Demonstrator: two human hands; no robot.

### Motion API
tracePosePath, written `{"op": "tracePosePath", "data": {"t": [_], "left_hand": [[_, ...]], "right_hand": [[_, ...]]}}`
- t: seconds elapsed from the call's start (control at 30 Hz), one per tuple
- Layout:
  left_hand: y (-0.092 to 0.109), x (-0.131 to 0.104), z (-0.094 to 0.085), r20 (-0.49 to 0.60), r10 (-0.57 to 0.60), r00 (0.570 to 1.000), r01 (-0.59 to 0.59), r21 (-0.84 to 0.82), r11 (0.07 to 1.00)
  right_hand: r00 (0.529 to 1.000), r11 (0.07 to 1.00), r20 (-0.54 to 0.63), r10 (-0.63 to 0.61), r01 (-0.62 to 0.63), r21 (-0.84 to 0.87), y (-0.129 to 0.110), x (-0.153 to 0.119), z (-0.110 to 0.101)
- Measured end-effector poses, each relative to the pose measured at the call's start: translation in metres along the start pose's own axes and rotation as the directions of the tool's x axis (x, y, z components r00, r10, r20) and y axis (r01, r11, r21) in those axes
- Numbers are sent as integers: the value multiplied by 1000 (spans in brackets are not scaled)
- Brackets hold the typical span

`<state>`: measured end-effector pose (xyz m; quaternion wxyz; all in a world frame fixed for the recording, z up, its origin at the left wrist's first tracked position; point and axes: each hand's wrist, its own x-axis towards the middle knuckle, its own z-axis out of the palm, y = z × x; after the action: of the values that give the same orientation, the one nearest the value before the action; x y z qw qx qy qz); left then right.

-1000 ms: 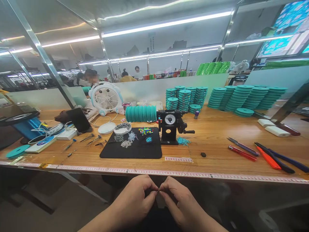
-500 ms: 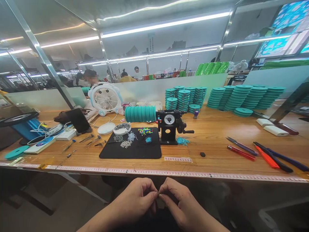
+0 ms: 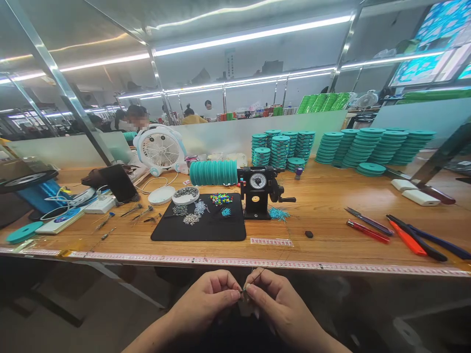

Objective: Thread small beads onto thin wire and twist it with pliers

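Note:
My left hand (image 3: 211,296) and my right hand (image 3: 274,299) are close together below the table's front edge. Thumb and forefinger of each hand are pinched around something tiny between them, with a bit of green and a thin dark line showing; it is too small to name. Beyond them on the table lies a black mat (image 3: 217,228) with small piles of metal parts, clear pieces and coloured beads (image 3: 221,199). A black winding machine (image 3: 256,193) with a dial and crank stands beside the mat, teal spools (image 3: 213,173) on its shaft.
Teal spool stacks (image 3: 362,149) stand at the back right. Pliers (image 3: 415,238), a red cutter (image 3: 368,232) and scissors or tweezers lie at the right. A white fan (image 3: 161,149), a phone (image 3: 118,183) and a blue wire spool (image 3: 40,196) are at the left. People sit behind the partition.
The fingertips of my right hand have closed more tightly beside those of my left, and a small green bit shows between them. The table items have not moved.

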<state>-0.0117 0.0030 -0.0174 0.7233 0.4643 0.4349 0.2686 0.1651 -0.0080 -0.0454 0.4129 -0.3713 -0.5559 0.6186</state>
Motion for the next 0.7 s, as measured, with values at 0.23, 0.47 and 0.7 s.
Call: {"op": "tracePosePath", "data": {"t": [0.23, 0.47, 0.7], "left_hand": [[-3, 2, 4, -63, 41, 997, -42, -20, 999], [-5, 1, 6, -117, 80, 990, -81, -4, 997], [-10, 0, 6, -169, 144, 975, -159, -83, 984]], "right_hand": [[984, 962, -102, -145, 116, -247, 0, -3, 4], [981, 952, -94, -169, 138, -272, 1, -3, 3], [968, 998, -252, 4, -18, -52, 4, 1, -7]]}}
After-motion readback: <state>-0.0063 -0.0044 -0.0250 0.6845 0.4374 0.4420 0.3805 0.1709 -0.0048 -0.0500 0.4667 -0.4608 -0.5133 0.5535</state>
